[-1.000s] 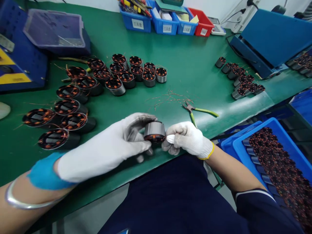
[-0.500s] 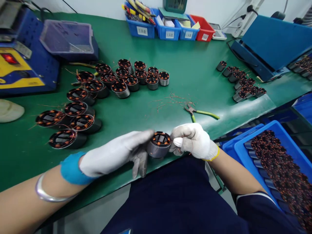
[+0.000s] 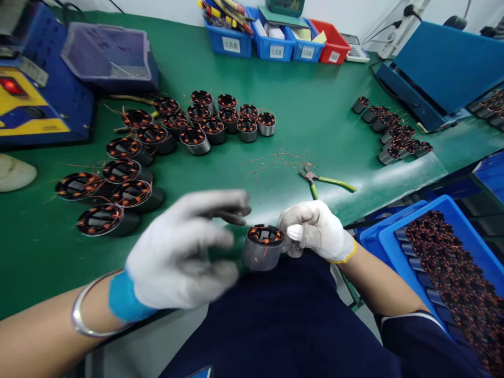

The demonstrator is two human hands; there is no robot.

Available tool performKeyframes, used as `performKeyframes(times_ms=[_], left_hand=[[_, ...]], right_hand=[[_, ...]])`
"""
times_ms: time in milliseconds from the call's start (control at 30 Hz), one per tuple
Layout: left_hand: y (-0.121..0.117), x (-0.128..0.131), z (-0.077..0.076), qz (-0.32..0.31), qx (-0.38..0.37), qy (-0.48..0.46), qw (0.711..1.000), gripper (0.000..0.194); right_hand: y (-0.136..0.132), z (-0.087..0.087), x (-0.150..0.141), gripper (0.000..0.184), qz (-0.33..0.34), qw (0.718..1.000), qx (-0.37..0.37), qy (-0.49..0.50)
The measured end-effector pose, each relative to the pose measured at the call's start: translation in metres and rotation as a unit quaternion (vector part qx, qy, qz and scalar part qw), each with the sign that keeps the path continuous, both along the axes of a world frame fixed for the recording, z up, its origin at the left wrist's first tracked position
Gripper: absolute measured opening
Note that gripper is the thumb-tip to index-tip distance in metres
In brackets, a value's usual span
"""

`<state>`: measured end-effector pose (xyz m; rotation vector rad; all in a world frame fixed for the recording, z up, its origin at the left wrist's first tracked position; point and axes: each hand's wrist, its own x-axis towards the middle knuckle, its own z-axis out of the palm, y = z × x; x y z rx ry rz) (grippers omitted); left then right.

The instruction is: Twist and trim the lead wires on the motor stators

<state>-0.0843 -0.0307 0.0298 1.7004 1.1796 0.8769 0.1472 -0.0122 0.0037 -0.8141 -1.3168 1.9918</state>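
A grey motor stator (image 3: 263, 254) with copper windings hangs at the table's front edge, its wound end facing up. My right hand (image 3: 309, 228), in a white glove, grips it from the right side with closed fingers. My left hand (image 3: 189, 247), gloved too and smeared by motion, is just left of the stator with fingers spread and nothing in them. Beyond my right hand lie cutting pliers (image 3: 311, 176) with green handles, jaws open. Loose copper wire clippings (image 3: 281, 156) are scattered beside the pliers.
Several stators (image 3: 197, 139) stand in a cluster at the left and middle of the green table; another group (image 3: 394, 134) stands at right. A blue crate (image 3: 444, 207) full of stators is at lower right. Bins (image 3: 275, 50) line the back; a yellow-blue machine (image 3: 43, 110) stands left.
My left hand has come off the stator, lifting and spreading its fingers to the left. The stator has moved slightly down and right in my right hand.
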Motion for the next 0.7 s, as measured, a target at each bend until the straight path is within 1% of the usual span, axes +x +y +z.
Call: performKeyframes(times_ms=[33, 67, 100, 133, 167, 200, 233, 300, 333, 367, 400, 433, 467, 500, 533, 567, 600, 633, 667, 700], left_hand=[[0.002, 0.002, -0.001, 0.036, -0.07, -0.043, 0.996, 0.03], [0.004, 0.004, -0.002, -0.006, -0.191, -0.069, 0.979, 0.039], [0.006, 0.006, -0.002, -0.068, -0.305, -0.09, 0.946, 0.05], [0.008, 0.009, -0.001, -0.115, -0.38, -0.094, 0.913, 0.056], [0.009, 0.011, 0.0, -0.155, -0.425, -0.087, 0.888, 0.058], [0.009, 0.013, 0.003, -0.162, -0.426, -0.082, 0.886, 0.054], [0.008, 0.015, 0.006, -0.143, -0.397, -0.082, 0.903, 0.046], [0.006, 0.016, 0.011, -0.073, -0.311, -0.107, 0.942, 0.037], [0.004, 0.016, 0.013, -0.033, -0.269, -0.137, 0.953, 0.031], [0.002, 0.016, 0.014, 0.006, -0.234, -0.175, 0.956, 0.022], [0.001, 0.015, 0.014, 0.043, -0.209, -0.218, 0.952, 0.02], [0.0, 0.015, 0.013, 0.069, -0.199, -0.252, 0.945, 0.025], [0.0, 0.014, 0.012, 0.067, -0.21, -0.267, 0.938, 0.027], [0.0, 0.014, 0.01, 0.037, -0.237, -0.258, 0.936, 0.024], [0.001, 0.014, 0.009, -0.018, -0.272, -0.217, 0.937, 0.022], [0.002, 0.015, 0.006, -0.08, -0.291, -0.149, 0.942, 0.025], [0.003, 0.015, 0.004, -0.125, -0.274, -0.067, 0.951, 0.03], [0.004, 0.015, 0.001, -0.143, -0.215, 0.012, 0.966, 0.032], [0.005, 0.015, -0.003, -0.13, -0.116, 0.076, 0.982, 0.032], [0.006, 0.014, -0.007, -0.1, 0.0, 0.123, 0.987, 0.031]], right_hand=[[0.0, 0.002, 0.0, 0.031, -0.004, 1.0, 0.02, -0.006], [0.0, 0.003, -0.001, 0.031, -0.011, 0.999, 0.037, -0.013], [0.001, 0.004, -0.001, 0.03, -0.02, 0.998, 0.049, -0.018], [0.001, 0.004, -0.002, 0.03, -0.029, 0.998, 0.054, -0.023], [0.002, 0.004, -0.002, 0.03, -0.037, 0.997, 0.054, -0.028], [0.003, 0.004, -0.002, 0.03, -0.04, 0.997, 0.048, -0.034], [0.003, 0.003, -0.002, 0.031, -0.038, 0.998, 0.038, -0.037], [0.002, 0.001, -0.001, 0.033, -0.025, 0.999, 0.005, -0.04], [0.002, -0.001, -0.002, 0.033, -0.016, 0.999, -0.013, -0.036], [0.001, -0.002, -0.002, 0.034, -0.007, 0.999, -0.03, -0.033], [0.0, -0.003, -0.003, 0.034, 0.0, 0.999, -0.042, -0.03], [0.0, -0.003, -0.003, 0.034, 0.006, 0.998, -0.046, -0.029], [-0.001, -0.003, -0.004, 0.033, 0.012, 0.999, -0.039, -0.035], [-0.001, -0.003, -0.004, 0.032, 0.016, 0.999, -0.02, -0.044], [-0.001, -0.002, -0.005, 0.03, 0.018, 0.998, 0.005, -0.06], [-0.001, -0.001, -0.005, 0.028, 0.018, 0.996, 0.032, -0.077], [0.0, 0.0, -0.005, 0.027, 0.018, 0.994, 0.055, -0.093], [0.001, 0.001, -0.006, 0.026, 0.015, 0.992, 0.066, -0.105], [0.002, 0.002, -0.006, 0.027, 0.011, 0.992, 0.061, -0.11], [0.003, 0.002, -0.008, 0.028, 0.005, 0.994, 0.044, -0.104]])
